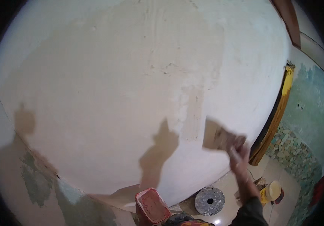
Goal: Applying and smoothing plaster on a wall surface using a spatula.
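Observation:
In my right hand [239, 156] is a broad putty knife [213, 135], its blade up against the pale plastered wall [113, 94]. My fingers are wrapped round its handle, and hand and knife are slightly blurred. Left of the blade, a damp beige patch [193, 113] runs up the wall. At the lower edge is a red rectangular tub [153, 205] with pinkish filler inside and smears on its rim. Along its left side is a brownish shape in shadow; I cannot tell whether that is my left hand or the tub's own side.
A round grey speckled disc [210, 201] with a centre hole stands near the wall's foot. Right of my forearm is a yellow-and-white bucket [272, 190] on the tiled floor [288, 169]. A brown-and-yellow edge strip [273, 128] borders the wall, with a green wall [307, 98] beyond.

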A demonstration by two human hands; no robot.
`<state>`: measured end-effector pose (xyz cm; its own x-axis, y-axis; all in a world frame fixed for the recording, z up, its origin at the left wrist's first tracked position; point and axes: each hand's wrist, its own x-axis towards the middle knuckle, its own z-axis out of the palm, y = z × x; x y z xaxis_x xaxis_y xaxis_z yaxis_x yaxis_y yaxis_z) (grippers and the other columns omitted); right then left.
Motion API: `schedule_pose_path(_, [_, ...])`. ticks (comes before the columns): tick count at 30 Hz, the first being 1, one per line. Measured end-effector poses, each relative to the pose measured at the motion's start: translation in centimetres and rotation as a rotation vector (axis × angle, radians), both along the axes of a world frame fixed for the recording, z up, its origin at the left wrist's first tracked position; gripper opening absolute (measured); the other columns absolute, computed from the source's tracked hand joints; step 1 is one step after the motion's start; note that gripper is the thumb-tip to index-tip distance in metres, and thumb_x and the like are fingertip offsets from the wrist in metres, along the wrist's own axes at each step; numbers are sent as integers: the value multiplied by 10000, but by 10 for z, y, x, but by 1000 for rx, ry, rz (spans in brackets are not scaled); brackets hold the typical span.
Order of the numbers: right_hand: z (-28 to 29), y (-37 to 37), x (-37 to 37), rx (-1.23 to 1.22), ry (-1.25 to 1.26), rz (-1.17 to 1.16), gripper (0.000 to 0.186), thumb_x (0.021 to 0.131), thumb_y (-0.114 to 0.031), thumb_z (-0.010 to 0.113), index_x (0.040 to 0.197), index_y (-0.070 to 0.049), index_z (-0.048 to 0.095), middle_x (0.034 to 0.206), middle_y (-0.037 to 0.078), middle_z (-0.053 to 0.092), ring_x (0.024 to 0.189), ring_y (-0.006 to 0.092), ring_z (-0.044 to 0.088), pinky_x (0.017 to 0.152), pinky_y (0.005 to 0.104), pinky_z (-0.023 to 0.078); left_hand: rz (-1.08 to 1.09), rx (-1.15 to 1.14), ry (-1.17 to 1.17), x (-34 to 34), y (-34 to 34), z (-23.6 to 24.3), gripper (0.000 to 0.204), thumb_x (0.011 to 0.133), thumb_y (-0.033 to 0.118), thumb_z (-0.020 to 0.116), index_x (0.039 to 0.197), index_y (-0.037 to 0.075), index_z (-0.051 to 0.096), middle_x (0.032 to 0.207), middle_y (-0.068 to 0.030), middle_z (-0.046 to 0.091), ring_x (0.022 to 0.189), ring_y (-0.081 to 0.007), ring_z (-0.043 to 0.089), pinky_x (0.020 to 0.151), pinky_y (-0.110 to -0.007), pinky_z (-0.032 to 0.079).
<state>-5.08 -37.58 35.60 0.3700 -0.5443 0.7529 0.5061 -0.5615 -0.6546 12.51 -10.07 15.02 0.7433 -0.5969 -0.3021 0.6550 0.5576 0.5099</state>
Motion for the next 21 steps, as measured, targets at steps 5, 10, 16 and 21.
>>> schedule_pose_path(5, [137,-36,21,-441,58,-631,304,1030,-50,534,1297,63,628,1201,169,716,1083,191,675,916,345,555,-202,-133,-266,36,3,-61,650,1030,579,420,1453,94,518,1432,-110,583,1294,-306,569,1110,-487,451])
schedule_pose_path(10, [171,-97,43,-525,141,-569,300,991,-7,554,1278,43,623,1101,133,714,934,137,620,880,296,521,-264,-257,-66,46,-4,-73,603,1053,560,393,1435,115,533,1395,-108,609,1259,-308,596,1076,-469,487])
schedule_pose_path(16, [148,-68,63,-489,189,-610,346,986,-2,548,1319,-11,644,1200,184,717,1069,214,695,938,338,533,-357,-319,44,45,18,-101,615,1025,596,448,1450,160,534,1427,-99,590,1260,-355,595,1017,-624,489])
schedule_pose_path(21, [84,-13,97,-599,177,-767,569,808,147,547,1317,-77,672,1307,176,675,1165,319,672,1012,369,538,-418,-279,92,35,17,-95,654,1001,608,490,1474,156,504,1436,-111,578,1277,-364,579,1033,-622,483])
